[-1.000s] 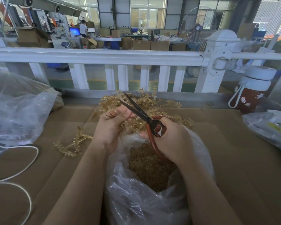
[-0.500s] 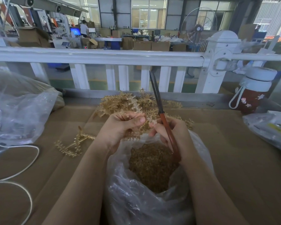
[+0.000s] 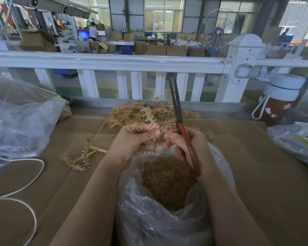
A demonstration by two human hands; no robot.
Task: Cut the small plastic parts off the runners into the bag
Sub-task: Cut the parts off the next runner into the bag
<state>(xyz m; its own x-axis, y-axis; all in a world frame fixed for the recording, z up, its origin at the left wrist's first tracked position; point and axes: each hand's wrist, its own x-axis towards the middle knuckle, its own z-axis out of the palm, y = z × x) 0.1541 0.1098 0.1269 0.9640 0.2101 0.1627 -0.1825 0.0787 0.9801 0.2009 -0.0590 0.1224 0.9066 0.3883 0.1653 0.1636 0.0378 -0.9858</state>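
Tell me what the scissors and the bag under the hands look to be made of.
Red-handled scissors: dark, dull metal blades by the look; glossy red handles, coating or plastic, unclear. Clear crinkled bag: thin plastic film, judging by its glossy wrinkles and the tan parts showing through.

pale runner point(image 3: 148, 116) above open bag point(image 3: 219, 157)

bag point(image 3: 149, 226) bottom: cut off by the lower edge
scissors point(image 3: 180, 121) handle loops: hidden inside the right hand point(image 3: 190, 148)
white cord point(image 3: 25, 180): runs off left edge

Bag point(image 3: 167, 219) nearest, runner pile point(image 3: 132, 113) behind it (bottle point(image 3: 277, 102) far right), loose runners point(image 3: 82, 157) left.
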